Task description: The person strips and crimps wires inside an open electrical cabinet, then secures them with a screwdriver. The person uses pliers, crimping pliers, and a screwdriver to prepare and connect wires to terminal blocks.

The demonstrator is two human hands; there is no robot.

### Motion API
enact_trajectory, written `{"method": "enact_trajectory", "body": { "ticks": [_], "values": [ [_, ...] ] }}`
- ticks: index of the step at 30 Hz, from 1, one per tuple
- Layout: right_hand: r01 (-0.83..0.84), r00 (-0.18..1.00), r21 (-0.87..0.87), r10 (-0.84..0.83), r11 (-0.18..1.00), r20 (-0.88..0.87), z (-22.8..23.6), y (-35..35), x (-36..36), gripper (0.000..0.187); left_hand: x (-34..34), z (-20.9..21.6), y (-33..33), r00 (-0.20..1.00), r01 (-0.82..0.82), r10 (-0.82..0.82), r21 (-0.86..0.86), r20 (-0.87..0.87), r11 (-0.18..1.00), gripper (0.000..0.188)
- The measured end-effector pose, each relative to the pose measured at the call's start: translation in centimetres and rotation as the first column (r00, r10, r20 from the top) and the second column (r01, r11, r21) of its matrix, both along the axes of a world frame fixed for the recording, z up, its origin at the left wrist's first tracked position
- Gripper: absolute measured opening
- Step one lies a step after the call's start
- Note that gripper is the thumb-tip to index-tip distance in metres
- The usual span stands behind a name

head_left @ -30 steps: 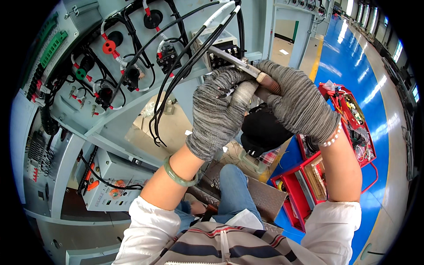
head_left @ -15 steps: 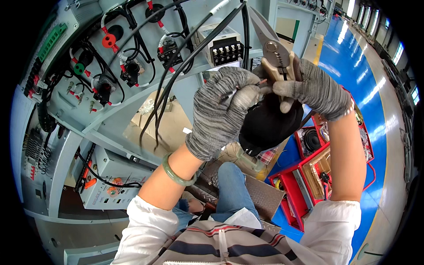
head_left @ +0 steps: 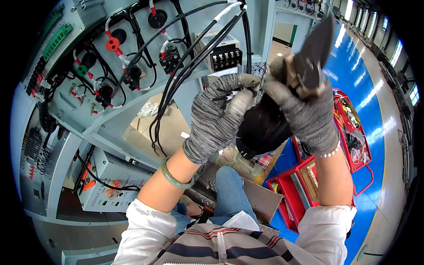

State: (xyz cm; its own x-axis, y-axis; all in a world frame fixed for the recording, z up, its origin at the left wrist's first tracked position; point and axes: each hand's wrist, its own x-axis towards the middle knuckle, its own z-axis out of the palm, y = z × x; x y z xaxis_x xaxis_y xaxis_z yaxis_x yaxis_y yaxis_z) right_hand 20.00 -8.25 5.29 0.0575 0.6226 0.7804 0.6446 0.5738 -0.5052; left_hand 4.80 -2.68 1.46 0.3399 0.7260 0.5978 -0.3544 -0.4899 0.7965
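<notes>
My left hand [head_left: 216,117], in a grey knit glove, is pinched closed on a thin wire. A small white sleeve [head_left: 230,94] shows between its fingers, while most of the wire is hidden. Level with it on the right, my gloved right hand [head_left: 304,106] grips electrician's scissors [head_left: 314,55] with beige handles. Their dark blades point up and away, blurred by motion. A gap separates the two hands. Several loose black cables [head_left: 187,62] with white sleeves hang left of my left hand.
Wired components line the grey cabinet panel [head_left: 66,99] at left, including a terminal device [head_left: 225,53]. A person's black-covered head [head_left: 260,132] is just below my hands. Red toolbox trays [head_left: 289,190] stand at right on the blue floor [head_left: 366,176]. A grey box [head_left: 104,190] sits lower left.
My right hand has drawn away from the left and lowered slightly, and the scissors have swung rightward. The left hand stays nearly in place, still pinching. The hanging cables have shifted slightly.
</notes>
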Motion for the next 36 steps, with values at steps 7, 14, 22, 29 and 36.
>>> {"method": "enact_trajectory", "body": {
  "ticks": [7,14,22,29,36],
  "values": [
    [-0.093,0.987,-0.106,0.106,0.99,0.118,-3.2,-1.0,0.4,0.033,0.5,-0.4,1.1,0.993,-0.111,0.115,0.155,-0.017,0.982,0.019],
    [0.101,0.993,-0.119,-0.092,0.988,0.077,-1.3,-0.3,2.5,0.029,0.3,0.8,0.4,0.994,-0.069,0.064,-0.056,-0.09,0.996,0.02],
    [0.4,0.854,-0.135,-0.316,0.906,0.412,0.3,-0.7,1.1,0.028,0.4,0.4,1.0,0.985,-0.116,0.136,0.177,-0.11,0.977,0.018],
    [0.374,0.819,-0.104,-0.275,0.922,0.503,0.3,-0.7,1.1,0.038,0.1,0.3,1.9,0.954,-0.174,0.259,0.427,-0.149,0.887,0.019],
    [0.283,0.847,0.067,-0.282,0.957,0.451,-0.5,0.2,0.8,0.044,0.5,-0.4,1.8,0.963,-0.172,0.229,0.339,-0.139,0.925,0.022]
  ]
}}
